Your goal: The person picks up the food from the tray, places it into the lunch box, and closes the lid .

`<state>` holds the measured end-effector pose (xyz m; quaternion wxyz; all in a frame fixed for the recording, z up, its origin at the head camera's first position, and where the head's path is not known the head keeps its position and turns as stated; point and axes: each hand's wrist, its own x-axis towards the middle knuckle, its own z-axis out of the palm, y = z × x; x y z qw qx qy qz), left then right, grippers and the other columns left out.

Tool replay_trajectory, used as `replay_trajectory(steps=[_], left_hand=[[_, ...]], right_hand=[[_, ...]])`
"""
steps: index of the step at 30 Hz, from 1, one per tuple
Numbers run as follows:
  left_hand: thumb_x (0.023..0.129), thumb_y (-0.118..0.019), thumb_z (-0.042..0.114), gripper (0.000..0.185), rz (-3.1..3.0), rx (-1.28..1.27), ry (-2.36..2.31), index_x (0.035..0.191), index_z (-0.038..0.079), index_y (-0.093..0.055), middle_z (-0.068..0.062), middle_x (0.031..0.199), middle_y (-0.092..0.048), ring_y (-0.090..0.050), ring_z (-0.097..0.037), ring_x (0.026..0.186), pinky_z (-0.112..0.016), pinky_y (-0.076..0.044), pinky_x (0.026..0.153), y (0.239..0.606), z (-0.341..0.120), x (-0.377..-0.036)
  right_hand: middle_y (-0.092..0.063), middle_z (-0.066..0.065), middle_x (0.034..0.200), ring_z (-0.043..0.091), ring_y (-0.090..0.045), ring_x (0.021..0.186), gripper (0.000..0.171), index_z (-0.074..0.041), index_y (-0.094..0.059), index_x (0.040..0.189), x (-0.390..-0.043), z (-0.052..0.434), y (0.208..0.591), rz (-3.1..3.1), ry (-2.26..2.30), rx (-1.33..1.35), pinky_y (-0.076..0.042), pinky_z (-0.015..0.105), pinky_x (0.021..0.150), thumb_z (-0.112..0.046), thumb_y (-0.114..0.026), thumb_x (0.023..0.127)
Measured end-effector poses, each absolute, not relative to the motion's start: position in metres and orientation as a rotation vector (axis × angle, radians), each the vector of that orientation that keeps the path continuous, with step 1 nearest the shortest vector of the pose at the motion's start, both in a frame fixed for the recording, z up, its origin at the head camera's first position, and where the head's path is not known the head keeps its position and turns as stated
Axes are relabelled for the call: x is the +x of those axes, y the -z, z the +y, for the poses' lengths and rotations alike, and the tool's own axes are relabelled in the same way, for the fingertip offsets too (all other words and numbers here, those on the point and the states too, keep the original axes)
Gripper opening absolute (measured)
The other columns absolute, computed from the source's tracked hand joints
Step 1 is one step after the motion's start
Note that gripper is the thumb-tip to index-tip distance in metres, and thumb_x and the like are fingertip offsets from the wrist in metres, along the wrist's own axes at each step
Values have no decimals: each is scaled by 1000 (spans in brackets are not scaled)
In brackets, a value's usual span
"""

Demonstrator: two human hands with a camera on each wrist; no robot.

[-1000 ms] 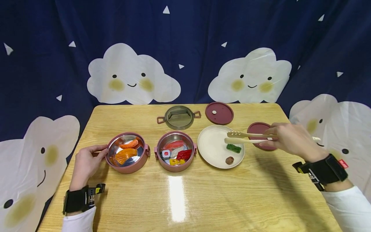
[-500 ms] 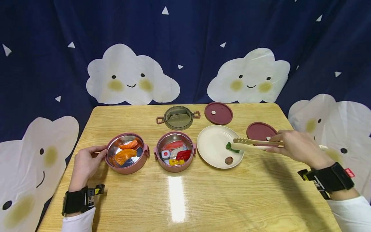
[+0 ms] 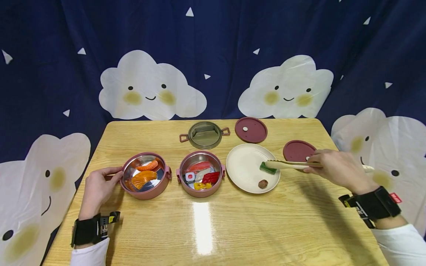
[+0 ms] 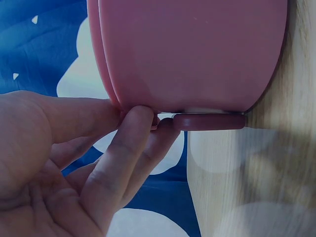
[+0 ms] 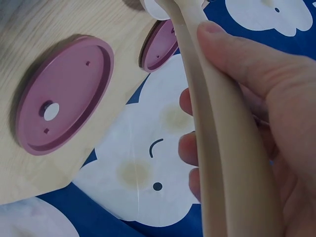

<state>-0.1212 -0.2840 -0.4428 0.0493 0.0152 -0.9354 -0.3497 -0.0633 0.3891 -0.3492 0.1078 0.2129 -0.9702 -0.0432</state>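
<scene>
My left hand pinches the left side of a pink pot by its handle; the pot holds orange salmon-like food pieces. My right hand grips beige tongs, fingers and thumb wrapped on their arms in the right wrist view. Over the cream plate, the tongs' tips meet a green vegetable piece, with their two arms nearly together. A small brown ball lies nearer the plate's front rim.
A second pink pot with several toy food pieces stands between the first pot and the plate. Behind are a see-through lid with handles and a maroon lid. Another maroon lid lies right of the plate.
The tongs have come down from above the plate, and their spread arms have drawn together at the green piece. My left hand stays on the pot.
</scene>
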Motion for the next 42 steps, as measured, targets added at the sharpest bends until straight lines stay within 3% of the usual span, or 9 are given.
replay_trajectory(steps=[19,25,33,42], left_hand=[[101,-72,15,24,-2836,29,1047,114,-3,-79,-28,108,-78,-60,3,77,-12,-47,60,442,-284,-120],[101,-72,16,24,-2838,28,1041,115,-2,-79,-27,108,-78,-59,5,76,-11,-47,60,443,-285,-120],[101,-71,15,24,-2830,25,1050,115,-3,-79,-28,110,-78,-55,11,75,-11,-47,59,442,-284,-121],[101,-71,14,24,-2840,30,1058,115,-3,-79,-28,110,-78,-62,-3,79,-11,-48,60,441,-283,-120]], right_hand=[[-62,-19,77,-5,-52,63,17,-34,-73,80,-70,381,346,-2820,63,673,-36,22,49,-36,-90,81],[-66,-15,80,1,-60,66,13,-31,-77,84,-79,366,335,-2781,94,708,-41,24,50,-33,-89,82],[-67,-13,79,1,-57,66,13,-26,-81,89,-95,337,317,-2699,63,827,-42,23,50,-26,-90,80],[-60,-13,74,0,-53,65,15,-27,-75,82,-111,305,305,-2650,62,927,-43,23,54,-30,-90,83]])
